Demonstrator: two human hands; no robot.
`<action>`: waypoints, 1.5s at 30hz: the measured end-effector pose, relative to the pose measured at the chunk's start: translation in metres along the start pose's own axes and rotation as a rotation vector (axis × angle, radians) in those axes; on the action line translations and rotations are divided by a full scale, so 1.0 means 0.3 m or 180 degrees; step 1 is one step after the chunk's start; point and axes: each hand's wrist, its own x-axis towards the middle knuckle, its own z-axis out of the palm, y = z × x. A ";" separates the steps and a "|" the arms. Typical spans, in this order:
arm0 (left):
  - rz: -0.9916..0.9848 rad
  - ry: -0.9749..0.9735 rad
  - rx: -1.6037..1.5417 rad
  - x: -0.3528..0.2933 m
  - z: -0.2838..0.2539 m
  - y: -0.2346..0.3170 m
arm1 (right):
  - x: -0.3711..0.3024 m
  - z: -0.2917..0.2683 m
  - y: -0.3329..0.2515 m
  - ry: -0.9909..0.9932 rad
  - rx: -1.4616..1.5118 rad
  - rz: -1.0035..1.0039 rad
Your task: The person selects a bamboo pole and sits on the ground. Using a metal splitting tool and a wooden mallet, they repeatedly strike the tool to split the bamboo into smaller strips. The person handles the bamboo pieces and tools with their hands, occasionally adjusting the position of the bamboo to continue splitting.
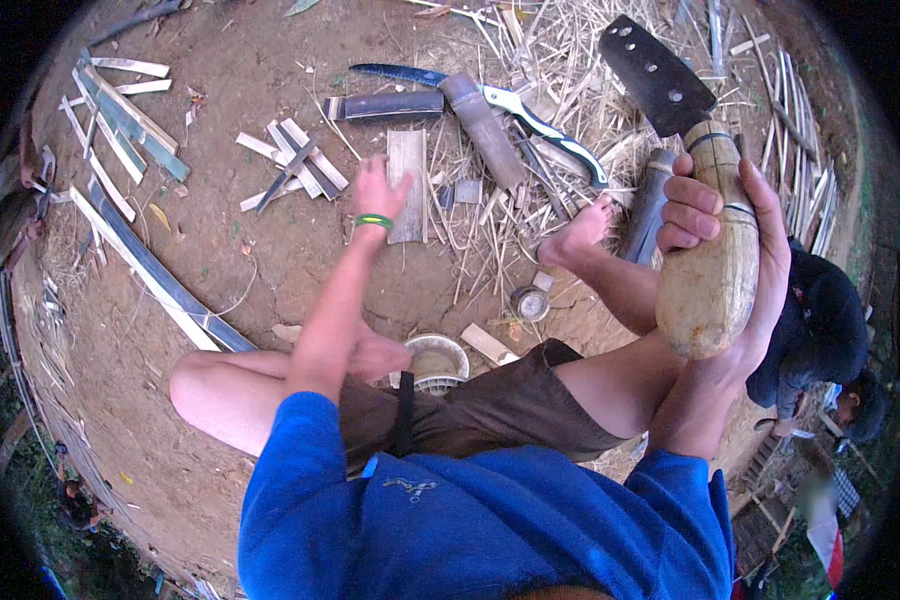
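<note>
My right hand is wrapped round the thick wooden handle of a cleaver, raised close at the right. Its dark, broad blade with several holes points away from me, up over the shavings. My left hand, with a green and yellow band on its wrist, reaches out low over the ground, fingers apart. Right beside its fingers lies a flat split bamboo piece; a thin strip ends near the fingertips. Whether the fingertips touch either one I cannot tell.
A folding saw with a white and dark handle lies among bamboo tubes and shavings. Crossed bamboo slats lie left of my hand. A white bucket and a small tin stand near my legs. Another person crouches at the right.
</note>
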 end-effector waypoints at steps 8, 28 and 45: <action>-0.1492 -0.0443 -0.0113 0.010 0.194 -0.009 | -0.023 -0.032 -0.021 -0.0035 -0.0011 0.0107; -0.0861 -0.1657 -0.6150 -0.177 -0.630 -0.384 | 0.102 -0.022 0.351 0.0286 -0.3092 0.0529; -0.2058 0.0036 -0.6018 -0.294 -0.493 -0.472 | 0.279 -0.903 0.827 -0.0900 -0.7654 0.0971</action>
